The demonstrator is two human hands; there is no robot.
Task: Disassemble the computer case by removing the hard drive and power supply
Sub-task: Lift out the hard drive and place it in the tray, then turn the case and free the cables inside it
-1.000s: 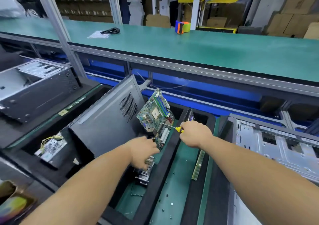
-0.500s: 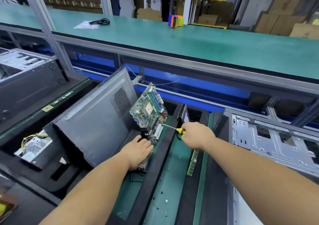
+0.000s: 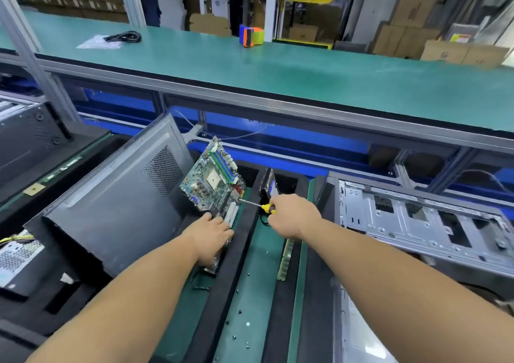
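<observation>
A green motherboard [image 3: 212,179] leans tilted against a grey case side panel [image 3: 116,201]. My left hand [image 3: 211,236] rests on the board's lower edge with its fingers laid fairly straight; a finned metal part [image 3: 210,268] shows under the wrist. My right hand [image 3: 294,215] grips a yellow-and-black screwdriver [image 3: 267,208], whose shaft points left at the board's lower right corner. A hard drive [image 3: 268,185] stands on edge just behind my right hand. The power supply [image 3: 16,259] with yellow wires lies at the far left. The open metal case [image 3: 417,223] lies to the right.
A RAM stick [image 3: 286,257] lies in a black foam slot below my right wrist. Several loose screws [image 3: 239,312] dot the green mat. Another dark case [image 3: 25,137] sits at the back left. A long green bench [image 3: 278,70] with a tape dispenser [image 3: 250,35] runs behind.
My left hand has slid up from the finned metal part onto the motherboard's lower edge. My right hand stays by the board's corner with the screwdriver. The view has shifted slightly.
</observation>
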